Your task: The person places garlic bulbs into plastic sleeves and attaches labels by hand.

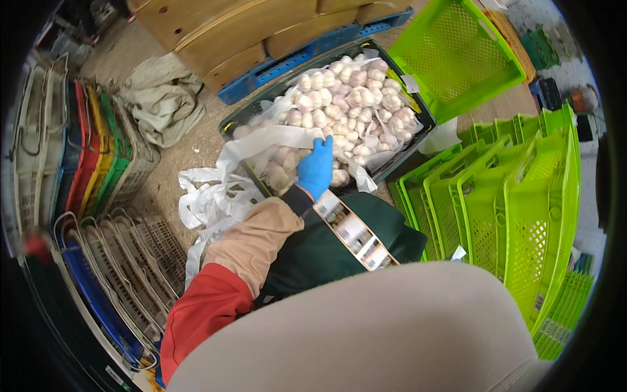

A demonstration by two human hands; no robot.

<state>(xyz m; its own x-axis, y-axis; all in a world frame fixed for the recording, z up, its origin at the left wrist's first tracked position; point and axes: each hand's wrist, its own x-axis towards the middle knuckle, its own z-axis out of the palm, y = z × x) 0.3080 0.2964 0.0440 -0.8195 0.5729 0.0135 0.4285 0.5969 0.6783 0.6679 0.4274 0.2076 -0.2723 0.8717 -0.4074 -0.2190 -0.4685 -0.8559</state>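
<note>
My left hand (pixel 315 169), in a blue glove, is over the near side of a dark plastic crate (pixel 409 142) full of white garlic bulbs (pixel 338 100). Its fingers pinch the end of a white plastic strip (pixel 274 136), which stretches left across the crate's corner. From there, more crumpled white strips (pixel 210 198) hang down to the floor. Clear plastic film (pixel 397 130) covers part of the garlic. My right hand is out of view. A strip with printed pictures (pixel 357 230) lies over dark green cloth (pixel 313 255) just below the glove.
Bright green crates (pixel 490 196) stand stacked at the right, and another green crate (pixel 455 59) tilts behind them. Cardboard boxes (pixel 245 29) rest on a blue pallet (pixel 303 59) at the back. Nested baskets (pixel 83 152) line the left side, near a crumpled beige cloth (pixel 166 98).
</note>
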